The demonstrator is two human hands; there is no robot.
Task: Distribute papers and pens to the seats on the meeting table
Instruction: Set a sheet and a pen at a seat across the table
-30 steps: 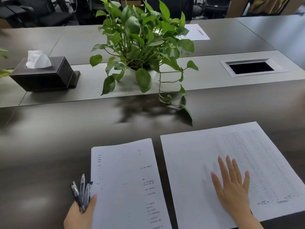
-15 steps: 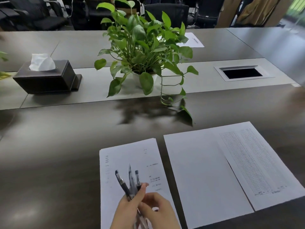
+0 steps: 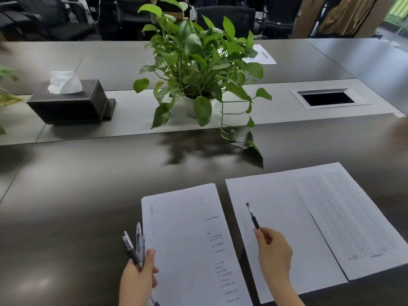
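My left hand [image 3: 138, 277] grips a bundle of pens [image 3: 134, 244] and the left edge of a stack of printed papers [image 3: 189, 244] at the table's near edge. To the right, my right hand [image 3: 273, 252] pinches a single black pen [image 3: 252, 217] by its lower end, its tip pointing away, above a blank sheet [image 3: 280, 217]. That sheet overlaps a sheet with a printed table [image 3: 346, 217] lying flat on the dark table [image 3: 88, 195]. Across the table lies another paper with a pen [image 3: 263, 54] on it.
A potted green plant [image 3: 198, 69] stands on the table's grey middle strip, with a vine trailing toward the papers. A black tissue box [image 3: 70, 102] sits at the left, a cable hatch [image 3: 326, 98] at the right. Black chairs [image 3: 225, 16] line the far side.
My right hand drew one pen out of the bundle and moved right with it over the blank sheet. The left hand went back to the left edge of the stack.
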